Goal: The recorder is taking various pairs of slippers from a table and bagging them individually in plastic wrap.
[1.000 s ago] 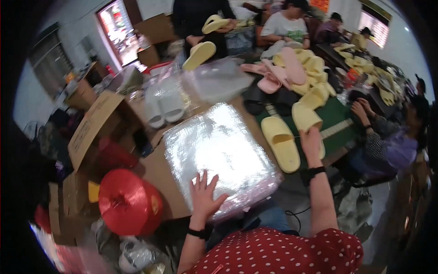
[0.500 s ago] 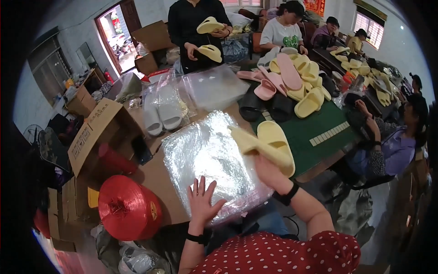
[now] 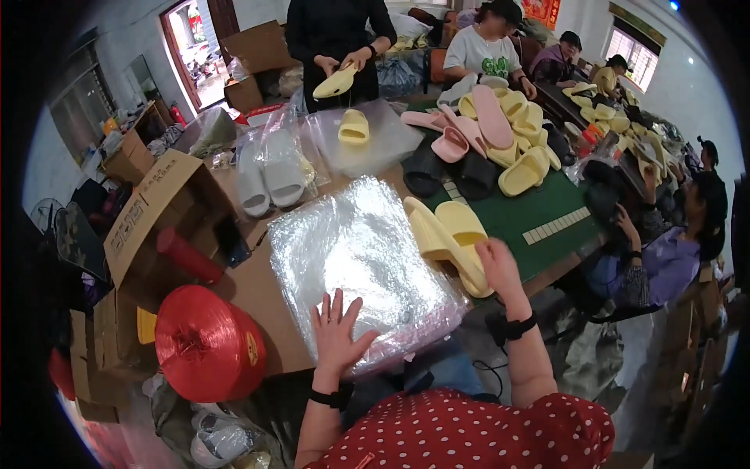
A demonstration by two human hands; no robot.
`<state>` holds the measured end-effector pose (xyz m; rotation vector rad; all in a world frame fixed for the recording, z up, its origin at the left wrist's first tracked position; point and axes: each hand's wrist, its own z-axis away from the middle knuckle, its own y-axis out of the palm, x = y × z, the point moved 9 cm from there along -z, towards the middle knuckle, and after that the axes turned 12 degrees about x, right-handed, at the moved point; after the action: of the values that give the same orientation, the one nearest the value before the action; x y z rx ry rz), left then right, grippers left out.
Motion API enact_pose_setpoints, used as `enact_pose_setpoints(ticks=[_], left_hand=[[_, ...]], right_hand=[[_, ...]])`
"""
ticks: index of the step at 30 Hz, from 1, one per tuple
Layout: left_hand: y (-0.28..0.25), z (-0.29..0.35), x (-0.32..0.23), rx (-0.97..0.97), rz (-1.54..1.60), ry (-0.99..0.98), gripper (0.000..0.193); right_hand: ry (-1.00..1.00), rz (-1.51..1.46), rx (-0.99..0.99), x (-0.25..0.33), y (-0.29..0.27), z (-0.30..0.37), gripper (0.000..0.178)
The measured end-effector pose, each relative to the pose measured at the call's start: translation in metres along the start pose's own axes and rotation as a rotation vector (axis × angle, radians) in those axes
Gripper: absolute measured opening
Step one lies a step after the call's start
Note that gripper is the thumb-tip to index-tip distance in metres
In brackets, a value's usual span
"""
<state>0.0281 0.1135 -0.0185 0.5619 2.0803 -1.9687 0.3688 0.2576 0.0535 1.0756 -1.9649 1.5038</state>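
Observation:
My left hand [image 3: 341, 334] lies flat, fingers spread, on a stack of clear, shiny plastic bags [image 3: 336, 234]. At the stack's right edge is a pair of yellow slippers: the left slipper [image 3: 430, 234] leans across the right slipper [image 3: 462, 223]. My right hand [image 3: 500, 270] is at the outer edge of the right slipper, its fingers curled in and closed against it; the fingertips are partly hidden.
A red twine roll [image 3: 207, 344] and an open cardboard box [image 3: 156, 211] stand left. Bagged grey slippers [image 3: 283, 176] lie beyond the stack. Pink, black and yellow slippers [image 3: 494, 117] are heaped on a green mat [image 3: 547, 207]. Across the table, a person holds a yellow slipper [image 3: 334, 81].
My right hand has moved from the left slipper to the right slipper's outer edge. The left slipper has turned and settled against it. Across the table, a person has put one yellow slipper down.

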Motion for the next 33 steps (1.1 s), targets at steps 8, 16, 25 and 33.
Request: enact_pose_setpoints(ticks=[8,16,25,33], left_hand=[[0.003,0.005,0.003,0.002,-0.038,-0.025,0.074],[0.002,0.0,0.0,0.014,-0.011,-0.024,0.075],[0.002,0.003,0.001,0.015,-0.014,-0.02,0.075],[0.002,0.004,0.001,0.014,0.008,-0.016,0.074]], right_hand=[[0.347,-0.203,0.527,-0.025,0.079,0.032,0.066],[0.282,-0.096,0.507,-0.003,0.086,0.035,0.071],[0.425,-0.858,0.387,-0.024,0.106,0.008,0.062],[0.119,0.102,0.02,-0.014,0.01,-0.024,0.054]])
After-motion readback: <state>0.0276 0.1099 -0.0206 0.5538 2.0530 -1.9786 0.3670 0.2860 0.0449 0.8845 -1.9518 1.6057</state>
